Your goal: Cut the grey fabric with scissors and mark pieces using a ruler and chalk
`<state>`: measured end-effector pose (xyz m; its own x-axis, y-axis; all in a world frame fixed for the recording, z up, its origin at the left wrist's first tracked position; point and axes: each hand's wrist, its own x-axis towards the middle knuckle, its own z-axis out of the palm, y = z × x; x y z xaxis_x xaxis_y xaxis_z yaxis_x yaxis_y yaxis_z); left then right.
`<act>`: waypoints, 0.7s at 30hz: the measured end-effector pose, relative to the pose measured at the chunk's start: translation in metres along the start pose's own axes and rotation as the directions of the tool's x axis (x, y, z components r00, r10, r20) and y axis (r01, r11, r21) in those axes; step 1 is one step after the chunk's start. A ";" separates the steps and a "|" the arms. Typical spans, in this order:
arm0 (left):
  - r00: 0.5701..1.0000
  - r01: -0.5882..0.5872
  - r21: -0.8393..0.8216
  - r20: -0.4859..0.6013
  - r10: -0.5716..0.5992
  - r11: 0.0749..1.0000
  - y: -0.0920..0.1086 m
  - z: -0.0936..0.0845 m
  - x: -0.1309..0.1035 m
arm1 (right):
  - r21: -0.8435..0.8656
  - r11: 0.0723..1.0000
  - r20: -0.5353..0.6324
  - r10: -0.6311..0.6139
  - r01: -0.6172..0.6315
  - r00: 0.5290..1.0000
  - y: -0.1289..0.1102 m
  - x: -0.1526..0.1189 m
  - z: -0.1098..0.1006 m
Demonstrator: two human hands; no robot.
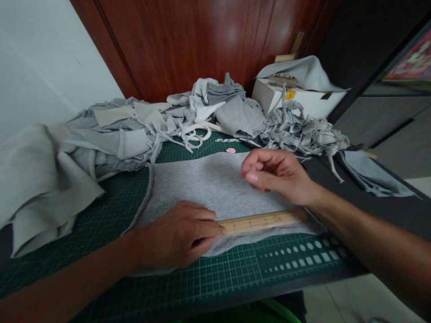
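Note:
A piece of grey knit fabric [198, 179] lies spread on the green cutting mat [232, 260]. Across its near part runs a wooden ruler [262, 220]. My left hand [186, 233] is closed on the ruler's left end, its fingers and thumb pressing it against the cloth. Above the right side of the fabric hovers my right hand [276, 175], fingers curled in and thumb against them. Whatever it may hold is hidden or too small to make out. At the fabric's far edge sits a small pink disc [230, 150].
Heaped fabric scraps [124, 139] fill the left and back of the table. Tangled grey strips [303, 130] lie before a white box [303, 98] at the back right. Folded grey cloth [373, 175] rests at the right edge. A wooden door [188, 49] stands behind.

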<state>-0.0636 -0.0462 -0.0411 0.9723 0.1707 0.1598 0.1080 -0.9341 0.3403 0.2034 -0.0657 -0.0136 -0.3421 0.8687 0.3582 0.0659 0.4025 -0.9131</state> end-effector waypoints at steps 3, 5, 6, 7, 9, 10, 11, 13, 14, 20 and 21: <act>1.000 0.025 -0.041 -0.007 -0.025 0.999 0.002 -0.001 0.000 | 0.048 0.998 -0.193 -0.027 0.037 0.981 -0.024 -0.012 -0.028; 0.999 0.040 -0.105 -0.014 -0.042 0.994 0.002 -0.002 0.000 | 0.051 0.997 -0.265 -0.043 0.059 0.963 -0.034 -0.025 -0.040; 0.999 0.043 -0.137 -0.017 -0.045 0.990 0.002 -0.003 0.000 | 0.050 0.997 -0.286 -0.040 0.057 0.958 -0.036 -0.032 -0.044; 0.999 0.045 -0.163 -0.021 -0.049 0.986 0.002 -0.003 0.000 | 0.047 0.998 -0.302 -0.020 0.036 0.953 -0.037 -0.040 -0.047; 0.998 0.055 -0.197 -0.028 -0.062 0.979 0.001 -0.003 0.000 | 0.021 0.999 -0.321 0.044 -0.040 0.946 -0.036 -0.055 -0.048; 0.997 0.063 -0.207 -0.031 -0.071 0.976 0.001 -0.003 0.001 | -0.018 0.996 -0.325 0.077 -0.088 0.942 -0.033 -0.063 -0.048; 0.996 0.068 -0.213 -0.037 -0.078 0.975 0.001 -0.003 0.001 | -0.085 0.989 -0.318 0.089 -0.121 0.944 -0.030 -0.070 -0.048; 0.995 0.073 -0.221 -0.050 -0.086 0.973 0.000 -0.003 0.000 | -0.305 0.939 -0.259 0.081 -0.161 0.962 -0.023 -0.083 -0.045; 0.995 0.071 -0.224 -0.054 -0.085 0.972 0.000 -0.003 0.000 | -0.419 0.895 -0.203 0.074 -0.155 0.976 -0.020 -0.088 -0.042; 0.995 0.073 -0.264 -0.048 -0.088 0.962 -0.003 -0.003 0.002 | -0.692 0.706 0.203 -0.008 0.150 0.979 -0.008 -0.099 -0.006; 0.995 0.074 -0.269 -0.048 -0.090 0.960 -0.003 -0.003 0.003 | -0.712 0.675 0.247 -0.017 0.193 0.969 -0.007 -0.098 0.001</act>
<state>-0.0617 -0.0415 -0.0385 0.9475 0.2688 0.1730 0.1198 -0.8003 0.5875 0.2355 -0.1544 -0.0423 -0.5637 0.7638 0.3143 0.6461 0.6449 -0.4084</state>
